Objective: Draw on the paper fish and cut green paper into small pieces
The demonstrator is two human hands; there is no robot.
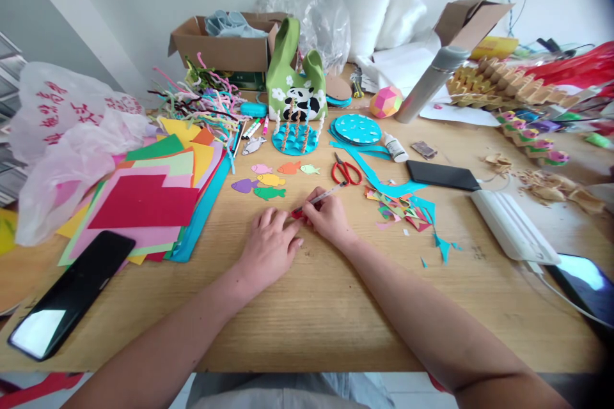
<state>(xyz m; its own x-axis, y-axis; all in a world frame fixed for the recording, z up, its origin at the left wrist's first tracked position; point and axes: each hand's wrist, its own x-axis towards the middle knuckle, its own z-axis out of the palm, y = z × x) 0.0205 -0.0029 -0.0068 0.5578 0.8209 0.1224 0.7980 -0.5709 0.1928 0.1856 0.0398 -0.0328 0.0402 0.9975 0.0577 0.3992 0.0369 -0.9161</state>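
Observation:
My right hand (327, 217) is closed around a slim pen (330, 192), its tip end pointing down at the table. Flat on the wood beside it lies my left hand (271, 243), fingers spread, the fingertips at a small red piece (297, 212) that the hands mostly hide. Just beyond are several cut-out paper fish, among them a green fish (270, 193), a purple fish (244, 186), a yellow fish (271, 179) and an orange fish (289, 168). Red-handled scissors (346, 171) rest past my right hand.
Coloured paper sheets (144, 201) and a phone (71, 294) lie on the left. Paper scraps (400, 208), a white glue bottle (395, 147), a black slab (442, 174) and a white power bank (513, 227) are right. A green panda bag (297, 86) stands behind a blue disc with twisted posts (295, 139).

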